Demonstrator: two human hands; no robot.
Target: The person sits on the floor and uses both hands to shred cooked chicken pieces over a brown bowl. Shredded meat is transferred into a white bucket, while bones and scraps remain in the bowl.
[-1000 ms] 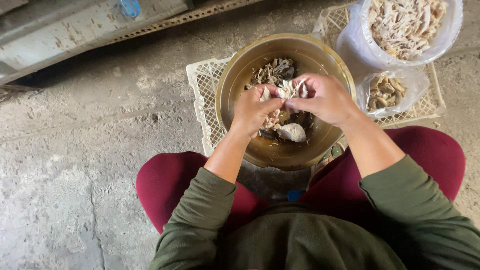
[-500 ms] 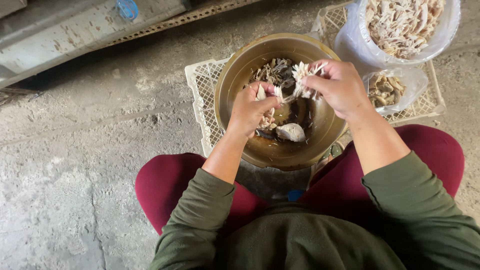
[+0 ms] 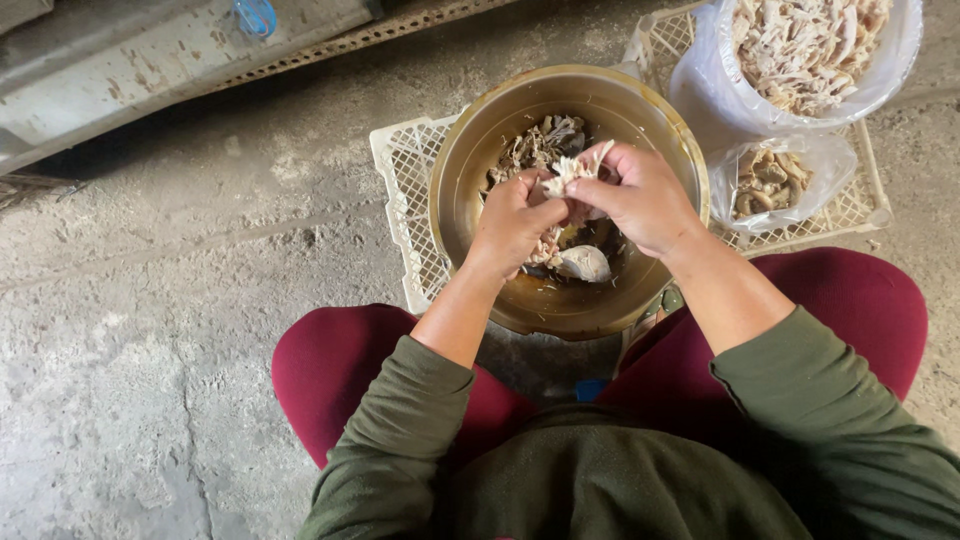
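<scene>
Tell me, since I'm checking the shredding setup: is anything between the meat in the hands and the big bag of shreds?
Nothing visible. Both hands hold the meat over the bowl; the open bag sits beyond its rim, upper right.

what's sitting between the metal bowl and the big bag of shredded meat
In the head view, only bare lattice of the white plastic crate shows between the metal bowl and the big bag of shredded meat; the smaller bag lies below that gap.
</scene>
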